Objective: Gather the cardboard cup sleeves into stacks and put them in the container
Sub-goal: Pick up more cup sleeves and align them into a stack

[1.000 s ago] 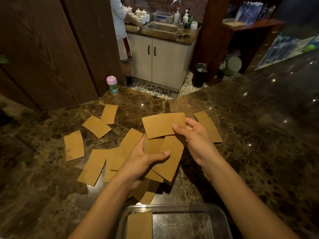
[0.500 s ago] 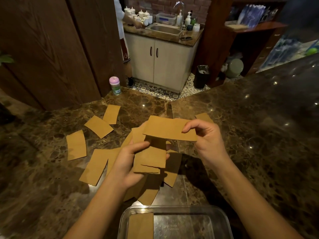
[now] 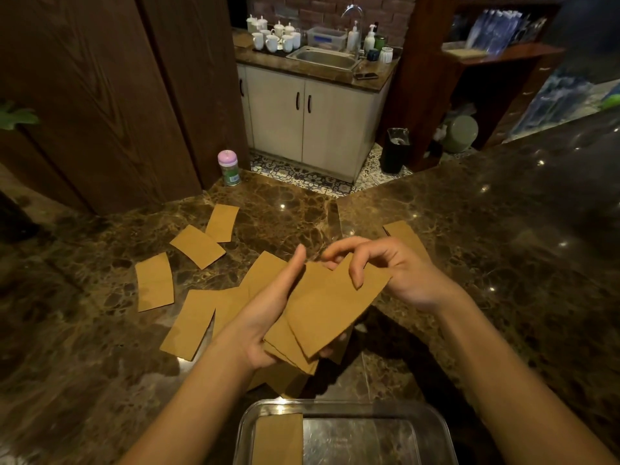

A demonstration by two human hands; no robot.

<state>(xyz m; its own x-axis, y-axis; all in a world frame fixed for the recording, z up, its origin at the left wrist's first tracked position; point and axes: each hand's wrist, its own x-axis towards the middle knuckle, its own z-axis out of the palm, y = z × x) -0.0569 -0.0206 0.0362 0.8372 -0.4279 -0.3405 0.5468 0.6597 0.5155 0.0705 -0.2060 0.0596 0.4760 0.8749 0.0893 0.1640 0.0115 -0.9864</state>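
A small stack of brown cardboard cup sleeves is held above the marble counter. My left hand cups the stack from the left and below. My right hand pinches the top sleeve at its upper right edge. Several loose sleeves lie flat on the counter to the left, and one more sleeve shows behind my right hand. A clear container sits at the near edge with sleeves laid in its left side.
A pink-lidded bottle stands at the counter's far edge. Dark wooden panels rise behind the counter on the left. Beyond the counter is a sink cabinet with cups, and a black bin on the tiled floor.
My right hand brought its sleeve down onto the sleeves in my left hand, forming one stack. The person at the sink is gone from view.
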